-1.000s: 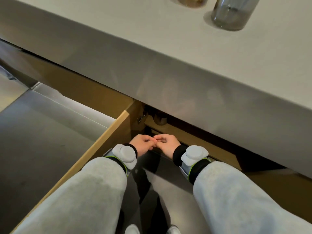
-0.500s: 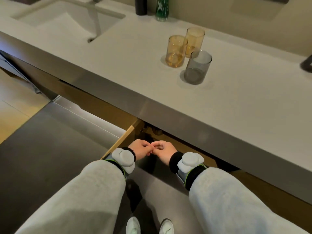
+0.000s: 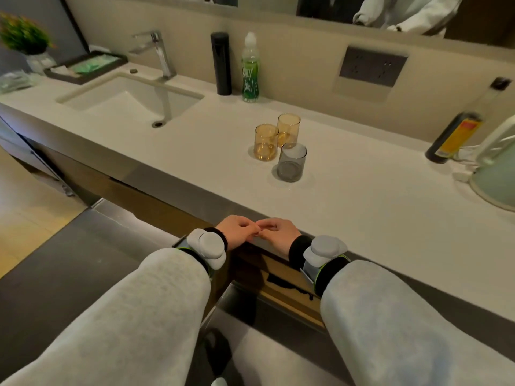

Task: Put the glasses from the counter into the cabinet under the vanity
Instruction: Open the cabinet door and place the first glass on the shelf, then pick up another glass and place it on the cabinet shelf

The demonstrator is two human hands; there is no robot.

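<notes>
Three glasses stand close together on the white counter (image 3: 362,196): two amber glasses (image 3: 266,142) (image 3: 289,130) and a grey glass (image 3: 291,162) nearest me. My left hand (image 3: 235,231) and my right hand (image 3: 278,232) meet at the counter's front edge, well in front of the glasses. Their fingers are curled, the fingertips touch each other, and neither holds anything. Below them the wooden cabinet (image 3: 287,285) under the vanity stands open; my arms hide most of its inside.
A sink (image 3: 131,96) with a faucet (image 3: 158,51) lies at the back left. A black flask (image 3: 221,64) and a green bottle (image 3: 250,68) stand by the wall. A dark bottle (image 3: 457,135) and a pale kettle (image 3: 498,168) are at the right.
My view has lifted from the cabinet opening up to the counter top. Both hands stayed joined and rose from the cabinet's mouth to the counter's front edge.
</notes>
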